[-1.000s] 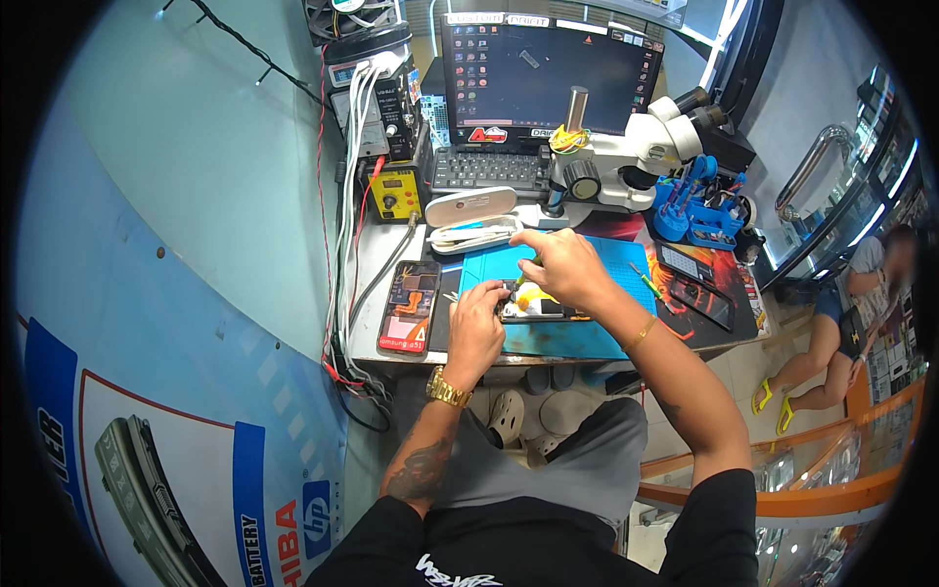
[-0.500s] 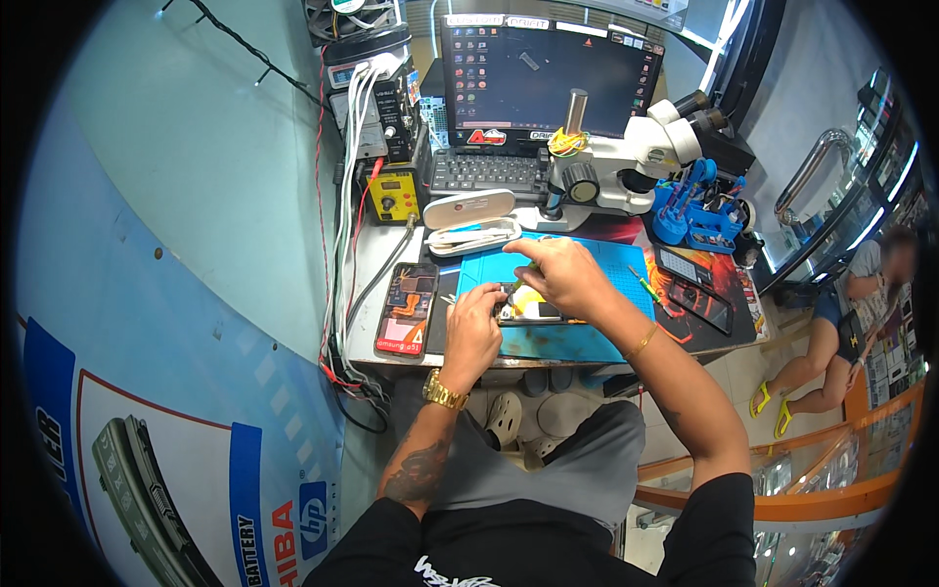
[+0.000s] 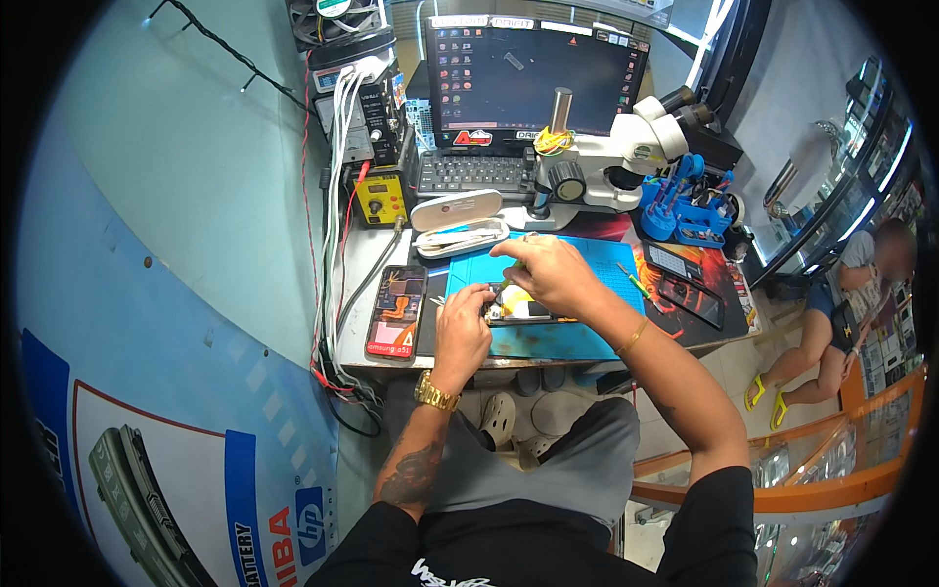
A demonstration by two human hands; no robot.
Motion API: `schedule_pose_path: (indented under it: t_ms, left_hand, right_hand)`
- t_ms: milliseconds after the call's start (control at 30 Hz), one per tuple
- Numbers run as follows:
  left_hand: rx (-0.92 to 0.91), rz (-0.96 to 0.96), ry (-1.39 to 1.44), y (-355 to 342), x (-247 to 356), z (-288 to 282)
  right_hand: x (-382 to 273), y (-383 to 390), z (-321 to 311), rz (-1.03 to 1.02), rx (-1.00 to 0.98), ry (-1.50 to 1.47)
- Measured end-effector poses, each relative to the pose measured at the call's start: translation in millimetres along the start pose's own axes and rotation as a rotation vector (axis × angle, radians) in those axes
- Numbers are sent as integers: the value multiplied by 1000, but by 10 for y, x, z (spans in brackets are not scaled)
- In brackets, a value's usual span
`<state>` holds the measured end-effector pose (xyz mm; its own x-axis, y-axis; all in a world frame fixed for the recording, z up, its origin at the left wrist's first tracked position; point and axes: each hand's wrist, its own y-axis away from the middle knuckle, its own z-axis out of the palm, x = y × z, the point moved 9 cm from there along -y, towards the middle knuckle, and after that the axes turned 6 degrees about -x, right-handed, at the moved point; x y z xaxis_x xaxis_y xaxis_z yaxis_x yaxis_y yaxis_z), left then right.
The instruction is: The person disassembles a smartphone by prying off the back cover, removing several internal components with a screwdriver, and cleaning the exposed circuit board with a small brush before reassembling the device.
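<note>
An opened phone (image 3: 534,310), its inner parts showing, lies on the blue work mat (image 3: 562,342) in front of me. My left hand (image 3: 463,328) is closed at the phone's left end, fingertips gripping its edge. Above it, my right hand (image 3: 556,279) is closed around what looks like a slim screwdriver (image 3: 505,286), of which only a greenish bit shows. That tool stands roughly upright over the phone's left part, with my index finger bent across its top. Whether its tip touches the phone is hidden by my fingers.
Left of the mat lies another phone (image 3: 396,313). Behind are an open white case (image 3: 458,211), a microscope (image 3: 611,168), a keyboard (image 3: 471,173) and a yellow-fronted station (image 3: 382,200). Blue tool holders (image 3: 675,210) and a dark phone (image 3: 693,301) are at right. A person (image 3: 831,313) sits beyond.
The whole view has shifted slightly, so the bench appears a little further left. Both hands keep nearly the same grip and place over the opened phone.
</note>
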<state>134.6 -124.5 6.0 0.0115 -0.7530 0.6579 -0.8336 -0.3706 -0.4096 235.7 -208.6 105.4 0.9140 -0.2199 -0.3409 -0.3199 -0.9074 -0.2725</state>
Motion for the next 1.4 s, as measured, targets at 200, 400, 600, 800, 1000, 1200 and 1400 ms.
schedule_pose_path:
  t_ms: [200, 400, 600, 800, 1000, 1200, 1400]
  left_hand:
    - [4, 10, -21, 14, -10, 0]
    - [-37, -26, -1, -21, -15, 48]
    - [-105, -47, 203, -256, -9, 51]
    - [216, 92, 199, -322, -46, -182]
    - [91, 59, 103, -331, 89, -120]
    - [-11, -44, -257, -144, 62, -86]
    - [72, -39, -144, -132, 19, -83]
  right_hand:
    - [-89, -37, 0, 6, -39, 111]
    - [-129, -198, 118, -70, -41, 181]
    - [-257, -288, 144, -85, -312, 146]
    - [-234, -419, 217, 27, -185, 223]
    - [-200, -425, 214, 90, -295, 252]
    - [-209, -369, 242, 51, -292, 129]
    - [-164, -371, 208, 79, -308, 218]
